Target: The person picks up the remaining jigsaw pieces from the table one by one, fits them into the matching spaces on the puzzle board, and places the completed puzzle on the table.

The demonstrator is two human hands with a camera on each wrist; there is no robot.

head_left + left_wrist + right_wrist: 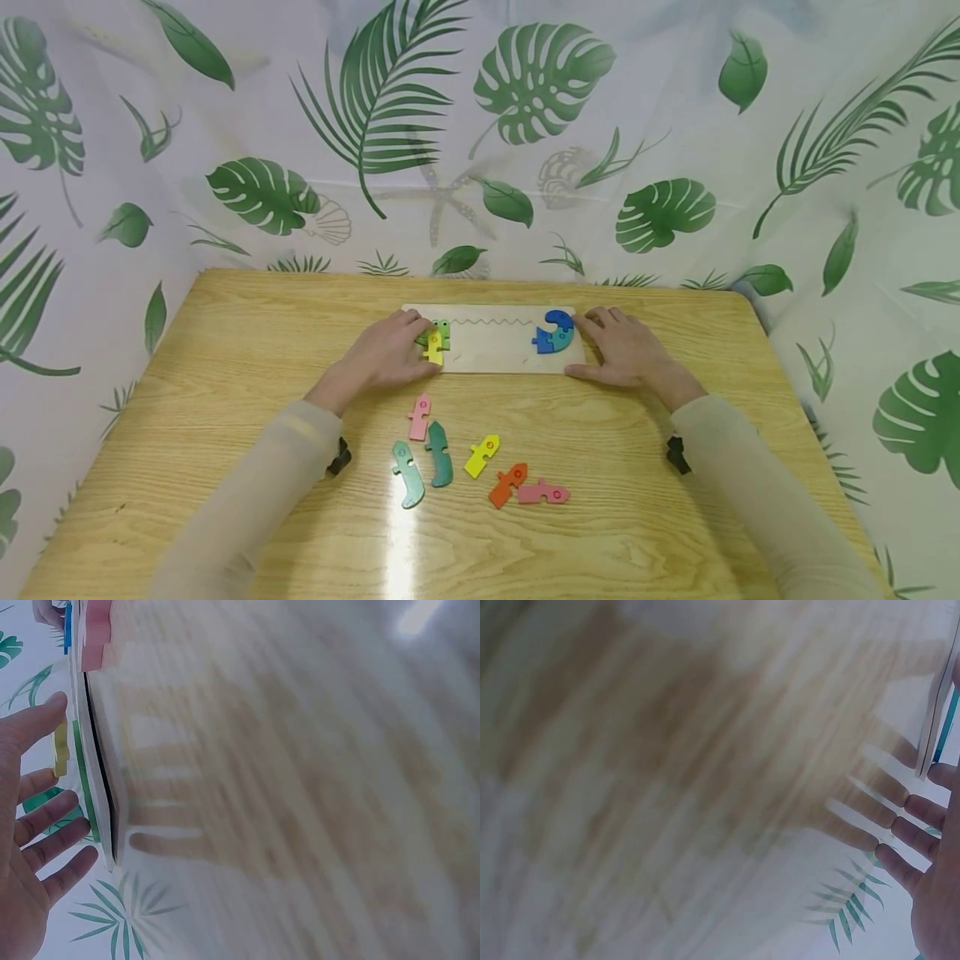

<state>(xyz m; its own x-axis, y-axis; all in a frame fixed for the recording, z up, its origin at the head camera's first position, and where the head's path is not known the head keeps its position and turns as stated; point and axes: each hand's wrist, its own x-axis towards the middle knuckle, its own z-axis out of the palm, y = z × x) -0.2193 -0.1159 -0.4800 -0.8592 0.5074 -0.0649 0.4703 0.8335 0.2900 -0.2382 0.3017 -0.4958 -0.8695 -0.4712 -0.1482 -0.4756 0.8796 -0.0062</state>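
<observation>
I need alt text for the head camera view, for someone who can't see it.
A person's left hand pinches a yellow puzzle piece at the left end of a wooden board, while the right hand touches the right end, beside blue pieces. Six loose colorful pieces lie nearer on the table.

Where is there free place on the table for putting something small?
The table is free between the rightmost pink piece and right sleeve, and left of the left sleeve. The board is free between its green piece and blue pieces. Loose pieces crowd the table in front of the board.
</observation>
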